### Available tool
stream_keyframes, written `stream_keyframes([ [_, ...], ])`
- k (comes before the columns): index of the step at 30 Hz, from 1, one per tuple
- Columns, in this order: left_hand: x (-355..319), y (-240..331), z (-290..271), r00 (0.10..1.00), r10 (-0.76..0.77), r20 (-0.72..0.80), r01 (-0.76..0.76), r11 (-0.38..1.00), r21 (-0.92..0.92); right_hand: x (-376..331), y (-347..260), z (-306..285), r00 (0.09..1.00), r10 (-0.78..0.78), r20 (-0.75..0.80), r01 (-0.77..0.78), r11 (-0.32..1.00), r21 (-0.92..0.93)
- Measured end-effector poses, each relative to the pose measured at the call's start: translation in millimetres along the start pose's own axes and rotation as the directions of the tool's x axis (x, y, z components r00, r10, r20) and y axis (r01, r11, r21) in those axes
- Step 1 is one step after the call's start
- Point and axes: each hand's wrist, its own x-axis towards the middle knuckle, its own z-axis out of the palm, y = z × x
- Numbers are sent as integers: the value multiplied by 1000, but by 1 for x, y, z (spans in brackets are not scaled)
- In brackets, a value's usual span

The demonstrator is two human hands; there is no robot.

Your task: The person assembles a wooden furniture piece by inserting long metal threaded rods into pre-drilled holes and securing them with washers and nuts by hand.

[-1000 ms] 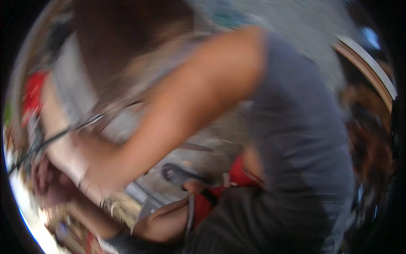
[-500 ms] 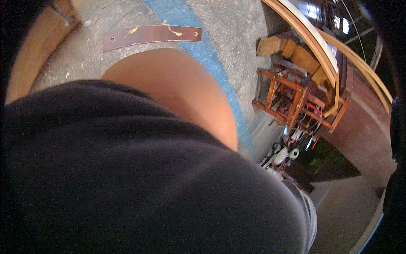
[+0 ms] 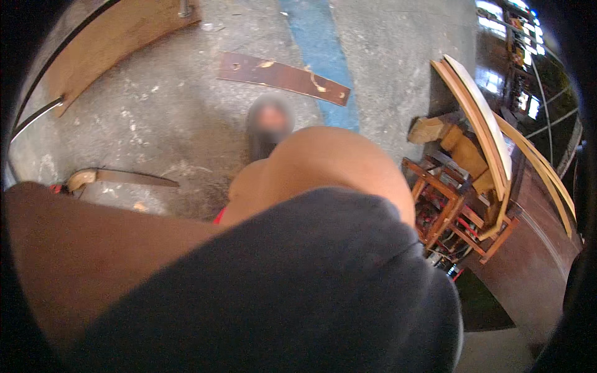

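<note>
On the floor [image 3: 140,115] lies a handsaw [image 3: 124,178]; a bare arm [image 3: 106,255] seems to reach; moving calls for care. Neither hand shows; I can't tell their hold.

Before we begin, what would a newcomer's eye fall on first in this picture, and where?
A sweep of dark cloth fills the lower middle, with rounded bare skin just above it. Near the top centre, a brown board lies with its right end over a blue stripe. A reddish-brown wooden frame shows at the right, and what looks like a handsaw lies at the left.
</note>
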Motion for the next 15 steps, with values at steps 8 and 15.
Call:
stream_keyframes([
  [8,-116,240,-311,767,422,-483,-502,864,-44,86,-38,14,892,-389,230,402,916,-9],
  [15,-136,342,-304,751,635,-184,-659,740,-136,69,-29,-24,844,-532,63,535,836,-122],
])
